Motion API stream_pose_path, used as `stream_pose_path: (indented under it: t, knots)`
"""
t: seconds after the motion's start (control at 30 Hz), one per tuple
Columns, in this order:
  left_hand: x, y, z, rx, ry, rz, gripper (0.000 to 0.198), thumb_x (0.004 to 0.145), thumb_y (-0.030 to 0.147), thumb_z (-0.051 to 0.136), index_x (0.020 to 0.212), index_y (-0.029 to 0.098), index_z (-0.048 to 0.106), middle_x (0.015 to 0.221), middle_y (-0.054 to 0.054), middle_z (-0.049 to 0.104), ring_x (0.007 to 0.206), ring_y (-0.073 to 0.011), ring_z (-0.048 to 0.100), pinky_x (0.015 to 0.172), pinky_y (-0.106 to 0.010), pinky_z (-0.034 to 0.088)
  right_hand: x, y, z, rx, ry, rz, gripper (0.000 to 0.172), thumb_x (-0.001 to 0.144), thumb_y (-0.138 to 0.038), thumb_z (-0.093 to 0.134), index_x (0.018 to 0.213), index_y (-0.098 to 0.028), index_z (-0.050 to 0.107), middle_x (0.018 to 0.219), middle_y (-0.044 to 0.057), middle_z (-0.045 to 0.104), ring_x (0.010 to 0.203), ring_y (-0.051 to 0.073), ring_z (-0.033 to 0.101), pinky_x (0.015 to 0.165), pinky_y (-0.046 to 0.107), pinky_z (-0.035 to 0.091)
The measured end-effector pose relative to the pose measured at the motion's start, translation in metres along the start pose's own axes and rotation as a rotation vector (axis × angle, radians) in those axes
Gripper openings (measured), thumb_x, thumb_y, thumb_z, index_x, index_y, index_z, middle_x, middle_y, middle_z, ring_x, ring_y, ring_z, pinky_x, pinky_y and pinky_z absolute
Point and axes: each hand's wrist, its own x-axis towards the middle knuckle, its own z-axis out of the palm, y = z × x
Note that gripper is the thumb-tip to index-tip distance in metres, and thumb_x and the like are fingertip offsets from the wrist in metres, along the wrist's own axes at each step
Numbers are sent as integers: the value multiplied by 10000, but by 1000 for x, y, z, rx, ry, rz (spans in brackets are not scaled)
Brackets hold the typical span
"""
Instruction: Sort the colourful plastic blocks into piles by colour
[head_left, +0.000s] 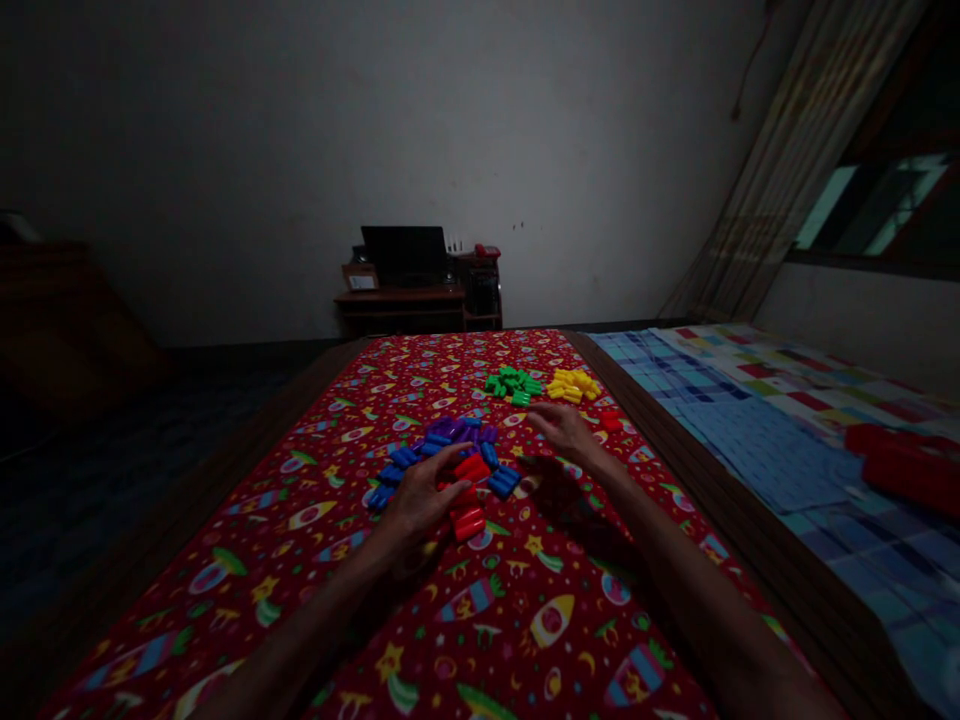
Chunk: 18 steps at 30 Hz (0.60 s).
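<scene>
My left hand [421, 497] is just over a small group of red plastic pieces [469, 523], thumb and index finger spread, partly covering them. Whether its fingertips touch the red pieces is unclear. Blue plastic pieces [403, 457] lie beyond and left of that hand, with two more on its right. Purple pieces [444, 428] mix in at the back of the blue ones. My right hand [564, 430] hovers to the right, fingers loosely bent and apart, with nothing visible in them. Near it lie green pieces [513, 383], yellow pieces [573, 384] and a separate red piece [611, 421].
A red cloth [551, 620] with a rocket print covers the long surface under the pieces. On the right is a bed with blue checked bedding [720, 430] and a red item [904, 468]. A desk [401, 297] with a monitor [405, 254] stands by the far wall.
</scene>
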Motion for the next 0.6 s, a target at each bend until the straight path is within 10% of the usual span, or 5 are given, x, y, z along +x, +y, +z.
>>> stream_pose_path:
  t: [0.13,0.37,0.6]
  knots:
    - [0,-3,3,-18,-14,17,518,783,348,594,1278,208,533,1118,-69,695,1011,-234,668,865,-377,555,-9,-45,38,127,-419,-201,240,876,-308,562,1002,-171,714,823,25,718,694,141,623,635,218,435]
    - [-12,-24,-4,343,-187,237,535,802,403,657,1301,260,528,1266,-98,577,1155,-260,556,973,-402,468,-3,14,-3,-269,56,53,215,866,-245,546,943,-114,697,812,79,695,737,170,606,675,247,409]
    - [-27,-5,1,496,-272,244,449,838,323,601,1282,276,555,1238,-82,597,1156,-258,539,980,-389,447,-17,66,-45,-704,135,268,228,842,-204,527,978,-116,688,1063,175,682,1019,283,592,864,377,427]
